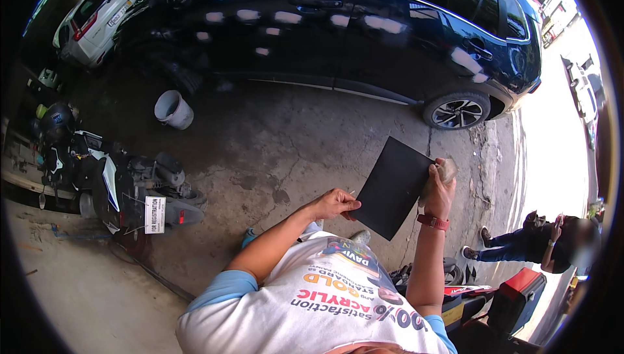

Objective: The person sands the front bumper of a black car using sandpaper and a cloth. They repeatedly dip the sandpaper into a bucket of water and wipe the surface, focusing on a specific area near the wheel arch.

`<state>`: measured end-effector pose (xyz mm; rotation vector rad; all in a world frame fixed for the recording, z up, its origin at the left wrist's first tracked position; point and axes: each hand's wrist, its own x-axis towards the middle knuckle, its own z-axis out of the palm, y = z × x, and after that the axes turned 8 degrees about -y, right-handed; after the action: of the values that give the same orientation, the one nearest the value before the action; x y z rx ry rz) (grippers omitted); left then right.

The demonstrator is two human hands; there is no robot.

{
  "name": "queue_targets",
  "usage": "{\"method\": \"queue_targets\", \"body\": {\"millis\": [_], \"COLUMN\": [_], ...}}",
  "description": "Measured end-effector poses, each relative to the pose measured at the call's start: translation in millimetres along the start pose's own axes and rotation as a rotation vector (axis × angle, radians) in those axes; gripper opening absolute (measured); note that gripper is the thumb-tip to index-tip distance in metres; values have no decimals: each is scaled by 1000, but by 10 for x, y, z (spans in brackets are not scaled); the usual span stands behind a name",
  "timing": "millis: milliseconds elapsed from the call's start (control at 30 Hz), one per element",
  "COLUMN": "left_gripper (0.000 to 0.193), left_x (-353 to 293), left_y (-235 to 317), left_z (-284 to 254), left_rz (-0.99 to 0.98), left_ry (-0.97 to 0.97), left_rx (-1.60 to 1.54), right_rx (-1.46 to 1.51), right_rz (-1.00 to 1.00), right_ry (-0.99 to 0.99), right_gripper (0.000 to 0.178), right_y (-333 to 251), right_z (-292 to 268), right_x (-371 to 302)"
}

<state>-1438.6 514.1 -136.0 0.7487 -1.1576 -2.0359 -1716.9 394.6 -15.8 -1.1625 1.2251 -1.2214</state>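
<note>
A flat, dark rectangular sheet (393,188), which looks like sandpaper, is held out in front of my chest. My left hand (333,205) pinches its near left edge between thumb and fingers. At its far right corner my right hand (441,191) is closed on the sheet, with the wrist in a red band. A greyish, translucent-looking lump (447,170) is also in my right hand; its kind is unclear. Beyond the sheet stands a dark blue car (279,55) with several pale patches (385,24) along its doors and rear side.
A whitish bucket (173,110) stands on the cracked concrete floor near the car. A parked motorcycle (120,185) is at left, and another with a red-and-black box (518,302) at lower right. A person (539,240) stands at right. A white car (97,16) is at far left.
</note>
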Motion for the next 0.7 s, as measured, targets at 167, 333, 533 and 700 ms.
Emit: {"method": "queue_targets", "body": {"millis": [167, 333, 533, 700], "left_gripper": [37, 30, 24, 30], "left_x": [-47, -5, 18, 80], "left_y": [-12, -48, 15, 354], "left_z": [-68, -125, -232, -275], "left_rz": [-12, 57, -45, -194], "left_ry": [-2, -8, 24, 5], "left_rx": [73, -4, 265, 571], "right_rx": [32, 229, 355, 494], "right_rz": [27, 141, 159, 218], "right_ry": [-35, -205, -344, -366], "right_gripper": [36, 39, 45, 42], "right_y": [-126, 133, 76, 34], "right_z": [39, -154, 187, 343], "right_x": [-28, -42, -226, -287]}}
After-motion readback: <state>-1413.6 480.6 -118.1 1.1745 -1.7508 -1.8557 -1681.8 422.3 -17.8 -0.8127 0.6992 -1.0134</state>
